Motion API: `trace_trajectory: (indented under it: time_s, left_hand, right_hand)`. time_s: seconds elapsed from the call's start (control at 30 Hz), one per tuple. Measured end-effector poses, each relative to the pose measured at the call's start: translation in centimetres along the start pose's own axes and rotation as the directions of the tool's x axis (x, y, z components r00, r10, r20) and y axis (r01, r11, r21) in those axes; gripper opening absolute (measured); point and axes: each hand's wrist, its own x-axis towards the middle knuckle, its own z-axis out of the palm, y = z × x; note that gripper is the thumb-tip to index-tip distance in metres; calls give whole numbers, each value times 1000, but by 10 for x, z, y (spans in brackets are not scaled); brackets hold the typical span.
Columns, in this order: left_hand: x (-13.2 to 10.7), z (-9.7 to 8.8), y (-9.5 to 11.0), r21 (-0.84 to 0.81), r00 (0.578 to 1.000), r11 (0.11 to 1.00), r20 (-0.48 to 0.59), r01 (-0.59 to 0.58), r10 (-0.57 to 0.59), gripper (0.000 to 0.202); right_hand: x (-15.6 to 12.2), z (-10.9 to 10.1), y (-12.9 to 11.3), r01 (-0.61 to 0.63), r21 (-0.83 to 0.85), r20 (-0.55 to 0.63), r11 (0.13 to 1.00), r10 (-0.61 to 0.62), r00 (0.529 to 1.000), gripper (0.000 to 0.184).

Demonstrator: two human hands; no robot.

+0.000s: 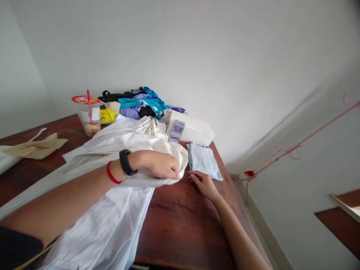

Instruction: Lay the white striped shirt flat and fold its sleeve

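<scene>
Red-brown tabletop (177,228) | left hand (161,165) fisted on white striped cloth (95,221) — steady pinch avoids creases imo | right hand (205,186) loosely spread, empty — near tabletop's right edge

Bare table (180,221) lies open near, between the white cloth (98,217) and the right arm (239,228), while folded cloth (206,161) and box (195,129) block far right, and cup (95,114) and clothes pile (144,103) far left.

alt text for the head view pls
A left hand with a black wristband grips a pinstriped white garment on a reddish-brown wooden table; the right hand, open, is beside folded pale-blue cloth. Beyond are a plastic cup, white box and clothes heap.
</scene>
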Motion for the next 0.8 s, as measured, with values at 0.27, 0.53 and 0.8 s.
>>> trace_trajectory:
  time_s: [0.27,0.53,0.8]
  left_hand:
    - [54,116,-10,-302,742,906,670,297,-20,35]
    - [64,119,-28,-397,758,849,652,348,-6,34]
    - [55,121,-24,-412,918,888,395,205,-29,29]
  right_hand:
    - [1,-1,-10,46,37,32,998,-47,998,32]
    - [1,-1,-8,45,31,39,999,-46,998,33]
    - [0,-2,-11,65,31,46,997,-67,997,35]
